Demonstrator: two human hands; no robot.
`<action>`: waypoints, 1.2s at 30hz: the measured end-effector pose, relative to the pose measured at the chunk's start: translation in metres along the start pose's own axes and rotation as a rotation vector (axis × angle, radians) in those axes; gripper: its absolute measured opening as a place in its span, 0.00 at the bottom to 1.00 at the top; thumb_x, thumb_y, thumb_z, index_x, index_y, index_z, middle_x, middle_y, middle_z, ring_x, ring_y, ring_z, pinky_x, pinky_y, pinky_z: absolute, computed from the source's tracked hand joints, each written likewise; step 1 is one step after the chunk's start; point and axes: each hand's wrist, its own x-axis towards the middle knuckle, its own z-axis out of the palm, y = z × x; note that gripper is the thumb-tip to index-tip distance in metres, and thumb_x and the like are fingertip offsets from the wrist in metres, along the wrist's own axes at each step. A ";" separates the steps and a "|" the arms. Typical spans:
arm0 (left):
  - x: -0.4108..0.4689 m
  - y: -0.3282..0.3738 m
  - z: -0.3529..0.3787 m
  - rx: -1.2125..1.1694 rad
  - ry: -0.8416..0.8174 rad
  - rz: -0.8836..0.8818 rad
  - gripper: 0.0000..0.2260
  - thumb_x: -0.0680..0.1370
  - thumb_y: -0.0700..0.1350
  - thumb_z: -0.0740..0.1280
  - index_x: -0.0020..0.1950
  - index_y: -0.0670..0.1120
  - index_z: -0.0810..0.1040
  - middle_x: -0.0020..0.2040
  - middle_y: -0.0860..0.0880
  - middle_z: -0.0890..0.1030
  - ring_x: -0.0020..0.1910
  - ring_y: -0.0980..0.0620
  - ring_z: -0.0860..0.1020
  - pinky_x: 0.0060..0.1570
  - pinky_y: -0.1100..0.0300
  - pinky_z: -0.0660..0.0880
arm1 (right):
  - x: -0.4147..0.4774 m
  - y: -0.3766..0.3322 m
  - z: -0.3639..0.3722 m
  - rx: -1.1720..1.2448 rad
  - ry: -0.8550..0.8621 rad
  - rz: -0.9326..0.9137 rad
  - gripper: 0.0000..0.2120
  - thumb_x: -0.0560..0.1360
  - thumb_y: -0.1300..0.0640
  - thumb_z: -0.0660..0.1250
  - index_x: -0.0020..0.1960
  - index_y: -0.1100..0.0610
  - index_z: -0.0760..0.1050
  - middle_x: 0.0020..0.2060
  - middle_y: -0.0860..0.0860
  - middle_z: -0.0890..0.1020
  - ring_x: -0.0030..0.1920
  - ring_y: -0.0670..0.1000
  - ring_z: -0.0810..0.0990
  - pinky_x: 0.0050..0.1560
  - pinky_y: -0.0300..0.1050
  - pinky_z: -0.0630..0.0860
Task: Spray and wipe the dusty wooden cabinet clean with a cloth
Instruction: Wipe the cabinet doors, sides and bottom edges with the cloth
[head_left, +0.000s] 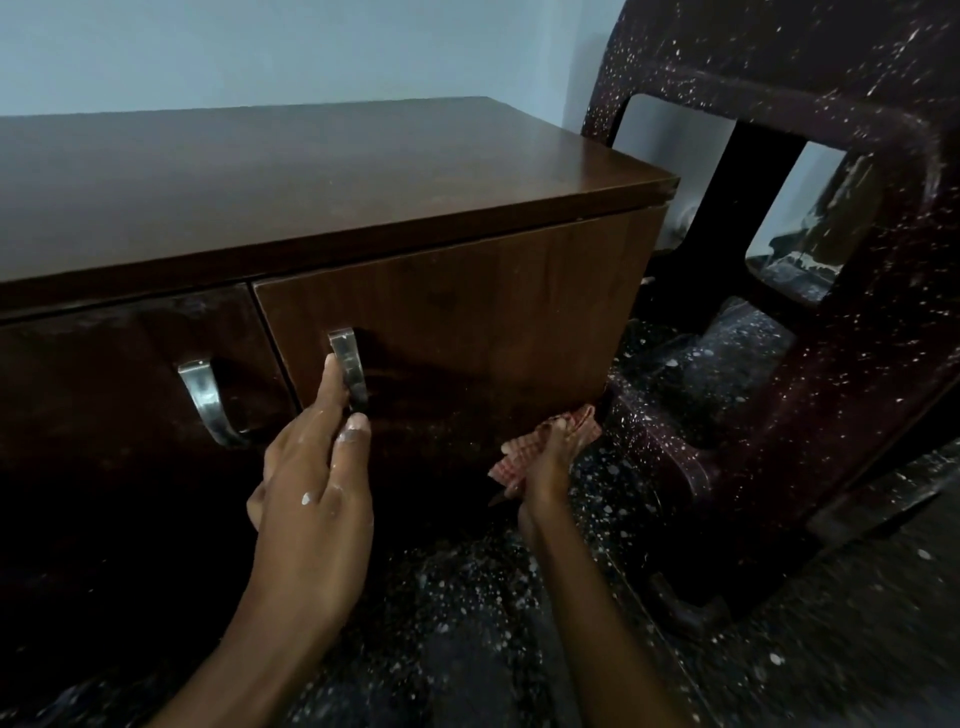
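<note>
Right hand (548, 467) clutching bunched cloth (511, 454).
Cloth sticks out above and left of the fist, against the cabinet (363, 171) door's low right corner; left hand (311, 493) pinches handle (349, 371), up-left.

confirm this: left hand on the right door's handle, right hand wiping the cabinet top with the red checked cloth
Wrong spot. The head view shows the right hand holding the red checked cloth at the right door's lower corner, not the cabinet top. The left hand is on its handle.
</note>
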 end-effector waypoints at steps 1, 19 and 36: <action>0.001 0.000 0.000 -0.011 -0.007 -0.008 0.19 0.79 0.60 0.55 0.67 0.74 0.54 0.63 0.74 0.64 0.75 0.60 0.56 0.74 0.44 0.52 | 0.006 0.001 0.001 0.037 0.004 0.039 0.31 0.78 0.36 0.52 0.75 0.51 0.57 0.71 0.53 0.66 0.69 0.56 0.67 0.68 0.50 0.66; -0.002 0.003 -0.005 0.033 -0.026 -0.010 0.18 0.80 0.56 0.55 0.59 0.80 0.55 0.63 0.69 0.66 0.74 0.59 0.57 0.73 0.42 0.53 | 0.024 0.004 -0.009 0.258 0.023 0.219 0.24 0.80 0.39 0.48 0.48 0.56 0.74 0.42 0.55 0.80 0.43 0.54 0.78 0.58 0.55 0.74; 0.004 0.006 -0.009 0.044 -0.044 -0.022 0.18 0.79 0.57 0.57 0.62 0.77 0.56 0.64 0.67 0.66 0.73 0.61 0.58 0.74 0.46 0.52 | 0.013 -0.028 0.011 0.177 0.010 0.184 0.26 0.78 0.36 0.50 0.53 0.56 0.75 0.45 0.53 0.79 0.48 0.57 0.76 0.58 0.55 0.69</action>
